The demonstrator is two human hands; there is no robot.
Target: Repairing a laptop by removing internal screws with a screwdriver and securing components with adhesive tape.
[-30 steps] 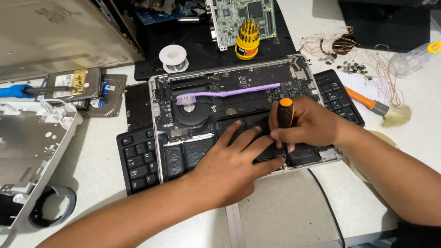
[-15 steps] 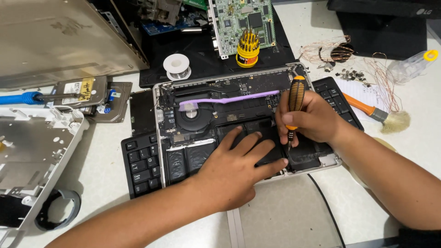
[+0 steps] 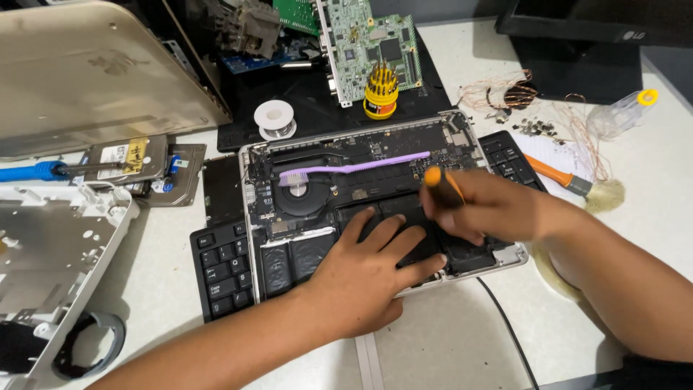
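Two hands (image 3: 361, 278) over opened laptop (image 3: 375, 198)

Opened laptop (image 3: 375, 173), back cover off, lies mid-surface on top of a black keyboard (image 3: 220, 267). Left hand (image 3: 364, 271) flat on the battery area, fingers (image 3: 393, 242) spread. Right hand (image 3: 487, 209) w/ orange-black screwdriver (image 3: 442, 185), blurred, over the laptop's right part. Purple toothbrush (image 3: 346, 170) lies across the board. Solder spool (image 3: 274, 117) & yellow bit holder (image 3: 380, 90) toward far edge; orange-handled brush (image 3: 577, 186) at right; hard drive (image 3: 123, 160) at left.
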